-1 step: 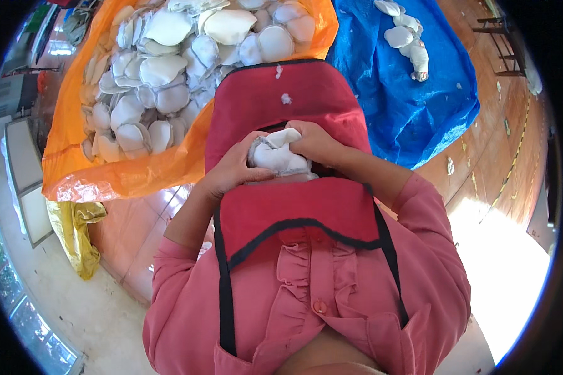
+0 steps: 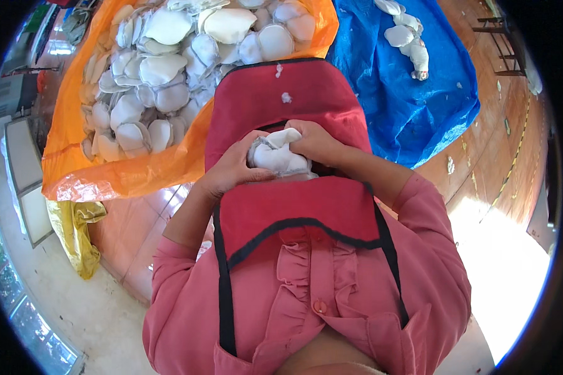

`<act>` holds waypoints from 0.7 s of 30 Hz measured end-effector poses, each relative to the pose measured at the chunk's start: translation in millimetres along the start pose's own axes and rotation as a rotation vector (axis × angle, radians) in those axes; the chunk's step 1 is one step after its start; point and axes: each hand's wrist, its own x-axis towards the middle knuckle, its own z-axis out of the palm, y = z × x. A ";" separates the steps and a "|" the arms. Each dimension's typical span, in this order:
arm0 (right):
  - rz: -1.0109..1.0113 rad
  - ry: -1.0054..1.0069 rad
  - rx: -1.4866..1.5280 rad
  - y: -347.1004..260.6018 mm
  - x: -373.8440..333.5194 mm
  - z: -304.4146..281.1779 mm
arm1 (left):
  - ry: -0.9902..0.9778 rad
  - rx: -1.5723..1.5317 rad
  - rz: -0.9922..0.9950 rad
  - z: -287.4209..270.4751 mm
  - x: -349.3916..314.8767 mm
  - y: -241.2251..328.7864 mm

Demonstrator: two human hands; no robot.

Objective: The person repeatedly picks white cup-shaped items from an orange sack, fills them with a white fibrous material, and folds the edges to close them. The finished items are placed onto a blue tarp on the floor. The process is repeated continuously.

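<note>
Over my lap, a soft white cloth piece (image 2: 280, 159) with a greyish seamed edge is bunched up between both hands. My left hand (image 2: 233, 166) is closed round its left side, with the thumb along the near edge. The fingers of my right hand (image 2: 316, 143) pinch a raised fold at its upper right. Whether there is filling inside the piece cannot be seen. Beneath it lies a red apron (image 2: 300, 209) with black trim, with small white fluff tufts (image 2: 286, 98) on its far part.
An orange sheet (image 2: 106, 178) at the far left bears a heap of flat, rounded white cloth pieces (image 2: 162, 70). A blue sheet (image 2: 381, 106) lies at the far right, with several plump white pieces (image 2: 413, 47) on it. A yellow bag (image 2: 75, 231) rests on the floor at left.
</note>
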 end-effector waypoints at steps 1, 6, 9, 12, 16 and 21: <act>-0.030 -0.016 -0.038 0.5 -1.1 -2.6 | -0.020 0.034 0.009 0.2 -0.4 5.3; -0.077 -0.141 0.049 7.0 -10.5 -10.5 | -0.037 0.257 0.123 9.7 0.8 3.6; -0.069 -0.193 0.075 5.5 -16.8 -14.7 | -0.008 0.168 0.161 23.6 -2.5 2.6; 0.012 -0.324 0.148 9.8 -22.2 -26.3 | -0.005 0.076 0.173 29.7 -4.2 2.4; 0.084 -0.484 0.266 2.9 -27.0 -38.9 | 0.050 0.210 0.314 29.0 0.3 -16.3; -0.092 -0.493 0.121 5.8 -31.6 -38.0 | 0.147 0.473 0.483 25.2 3.2 -17.3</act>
